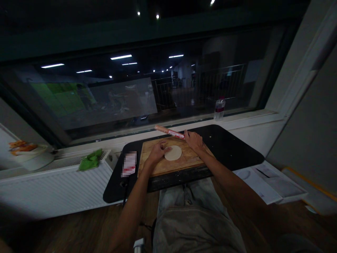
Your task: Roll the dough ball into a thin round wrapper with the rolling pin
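A flat round of dough lies on a wooden board in the head view. My left hand rests at the dough's left edge, its thumb on the dough and its fingers stretched out over the board. My right hand is closed around one end of a wooden rolling pin, which has a red and white label. The pin points up and left, beyond the dough's far edge and apart from it.
The board sits on a black table beneath a window. A plastic bottle stands on the sill. To the left are a radiator, a green cloth and a white tub; a white box lies at right.
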The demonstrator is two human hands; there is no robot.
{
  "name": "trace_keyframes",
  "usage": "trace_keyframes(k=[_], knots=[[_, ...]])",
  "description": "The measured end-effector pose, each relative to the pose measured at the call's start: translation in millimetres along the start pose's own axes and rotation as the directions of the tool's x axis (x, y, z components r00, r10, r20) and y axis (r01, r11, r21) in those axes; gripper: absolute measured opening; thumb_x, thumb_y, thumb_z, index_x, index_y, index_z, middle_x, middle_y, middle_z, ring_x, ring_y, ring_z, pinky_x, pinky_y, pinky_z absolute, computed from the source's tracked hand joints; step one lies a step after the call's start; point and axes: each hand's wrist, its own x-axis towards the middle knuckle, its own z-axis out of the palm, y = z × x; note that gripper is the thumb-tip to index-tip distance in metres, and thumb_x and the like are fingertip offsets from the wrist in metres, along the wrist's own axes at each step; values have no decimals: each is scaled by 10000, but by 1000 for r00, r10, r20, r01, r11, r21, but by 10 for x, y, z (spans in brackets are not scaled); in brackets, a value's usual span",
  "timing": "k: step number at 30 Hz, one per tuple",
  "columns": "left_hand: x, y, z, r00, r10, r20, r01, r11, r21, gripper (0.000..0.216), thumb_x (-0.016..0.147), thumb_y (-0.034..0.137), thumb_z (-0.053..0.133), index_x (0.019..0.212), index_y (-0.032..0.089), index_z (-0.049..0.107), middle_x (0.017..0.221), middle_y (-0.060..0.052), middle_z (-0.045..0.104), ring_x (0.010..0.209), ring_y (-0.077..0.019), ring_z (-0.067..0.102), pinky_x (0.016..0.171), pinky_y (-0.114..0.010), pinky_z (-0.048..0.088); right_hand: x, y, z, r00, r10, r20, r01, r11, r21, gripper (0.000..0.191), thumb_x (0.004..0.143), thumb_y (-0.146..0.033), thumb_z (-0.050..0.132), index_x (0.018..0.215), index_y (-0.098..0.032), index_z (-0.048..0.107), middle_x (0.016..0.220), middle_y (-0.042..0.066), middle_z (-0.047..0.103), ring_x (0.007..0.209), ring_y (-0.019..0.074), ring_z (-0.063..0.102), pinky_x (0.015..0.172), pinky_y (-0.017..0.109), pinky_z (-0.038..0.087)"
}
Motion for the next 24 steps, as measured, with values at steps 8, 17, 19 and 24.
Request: trace_keyframes(k=[8,17,19,24], knots=[[-19,83,-4,993,36,113,-40,999,30,583,759,494,938,1197,122,839,841,-54,774,725,-190,663,637,-279,472,12,30,30,1000,-19,-7,19,1000,-13,680,1196,-521,247,1299,-224,850,1303,170,828,1229,287,785,1053,344,540],[53,83,-25,980,47,-193,-15,987,162,409,872,247,774,1261,122,793,753,-29,734,680,-195,657,653,-282,480,49,47,51,1000,-20,-1,20,1000,-10,596,1187,-479,309,1284,-258,854,1318,136,831,1236,279,778,1044,336,530],[63,82,-61,955,65,-291,16,964,267,399,884,224,752,1269,127,787,731,-23,727,698,-207,673,691,-291,489,43,43,55,1000,-22,-10,22,1000,-2,604,1185,-481,304,1282,-258,857,1307,142,834,1233,284,780,1049,347,534],[-10,99,-57,985,26,-173,7,982,186,230,984,284,626,904,140,788,634,-35,695,614,-194,663,627,-276,469,3,10,34,1000,-15,-18,14,1000,-20,620,1183,-472,301,1274,-225,862,1318,167,825,1255,289,771,1074,350,529]])
